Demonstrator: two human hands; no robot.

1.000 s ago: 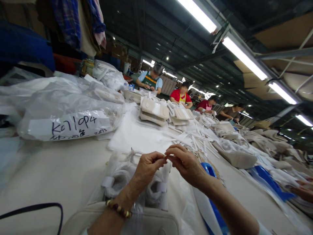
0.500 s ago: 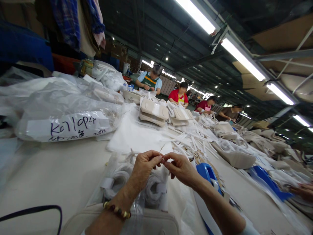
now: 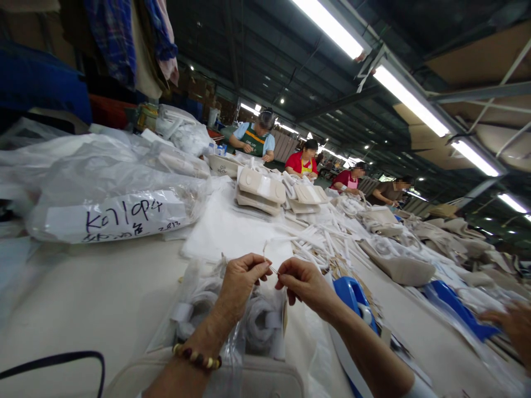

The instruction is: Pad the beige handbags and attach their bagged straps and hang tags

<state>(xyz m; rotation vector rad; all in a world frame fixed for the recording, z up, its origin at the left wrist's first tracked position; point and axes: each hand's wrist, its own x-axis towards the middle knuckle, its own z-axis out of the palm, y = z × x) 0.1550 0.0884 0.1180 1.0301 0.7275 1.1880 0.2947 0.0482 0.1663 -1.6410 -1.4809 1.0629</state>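
Note:
A thin, pale cord (image 3: 274, 270) runs across the small gap between my two hands, and a loose bit of it sticks up above the left fingertips. My left hand (image 3: 244, 282) pinches one part of the cord between thumb and forefinger. On the other side, my right hand (image 3: 305, 284) pinches it with the fingertips. Beneath the hands lies a beige bag (image 3: 265, 376), with white wrapped rolls (image 3: 262, 320) and clear plastic on it. The forearms partly cover both.
A labelled plastic bag (image 3: 112, 213) fills the left. Ahead are stacked beige bag pieces (image 3: 261, 188) on white sheets (image 3: 219, 221) and scattered white strips (image 3: 315, 237). A blue tape dispenser (image 3: 350, 293) stands by my right forearm. Another person's hand (image 3: 512, 326) reaches in at right.
My hands have drawn slightly apart, so the cord now shows between the fingertips. At the right edge, another person's hand has come further into view.

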